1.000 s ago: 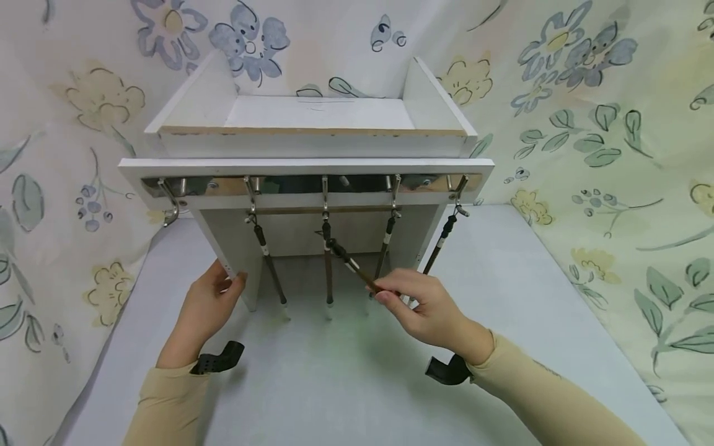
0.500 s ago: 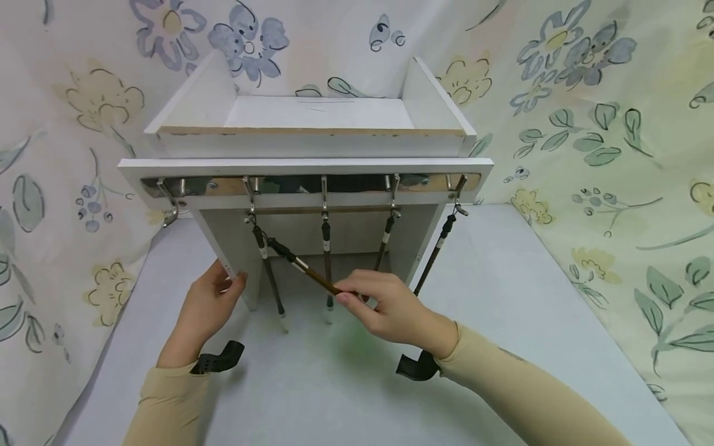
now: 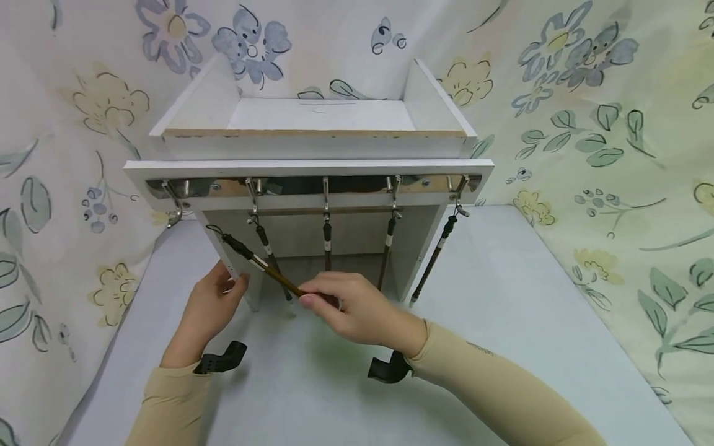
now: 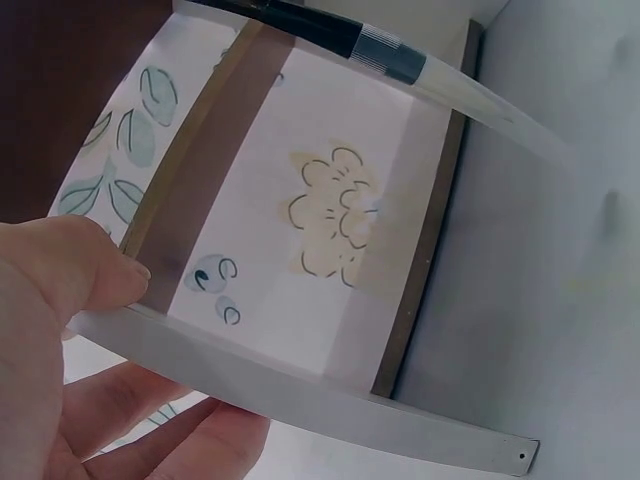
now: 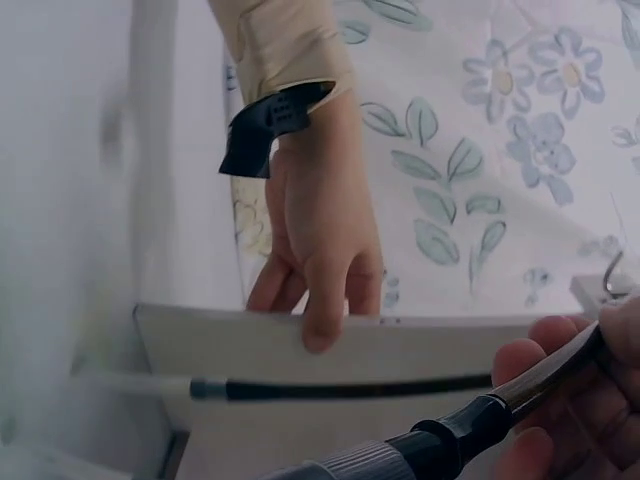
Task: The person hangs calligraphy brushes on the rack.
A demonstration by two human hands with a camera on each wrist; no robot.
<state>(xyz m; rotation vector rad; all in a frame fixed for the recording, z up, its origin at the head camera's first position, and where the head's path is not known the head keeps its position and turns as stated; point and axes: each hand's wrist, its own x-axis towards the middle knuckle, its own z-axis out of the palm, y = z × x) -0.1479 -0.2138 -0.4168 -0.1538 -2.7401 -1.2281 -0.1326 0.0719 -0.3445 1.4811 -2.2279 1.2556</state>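
Observation:
In the head view my right hand (image 3: 354,310) pinches the handle of a brown calligraphy brush (image 3: 279,275) between thumb and fingers. It slants up to the left, its black cord loop a little right of and below the leftmost metal hook (image 3: 174,207). The right wrist view shows this brush's dark ferrule end (image 5: 450,440) in the foreground. My left hand (image 3: 209,310) grips the front edge of the left side panel of a white wooden stand (image 3: 307,167), thumb on one face and fingers on the other. The brush's bristles are hidden in the head view.
Several similar brushes (image 3: 388,248) hang by loops from the other hooks on a shiny metal strip (image 3: 357,184). An open shelf (image 3: 320,114) tops the stand. Floral cloth (image 3: 602,155) surrounds the white table (image 3: 535,297) behind and at the sides.
My right hand has carried the brush leftward, past the hanging brushes, to near the leftmost hook. My left hand keeps its grip on the panel.

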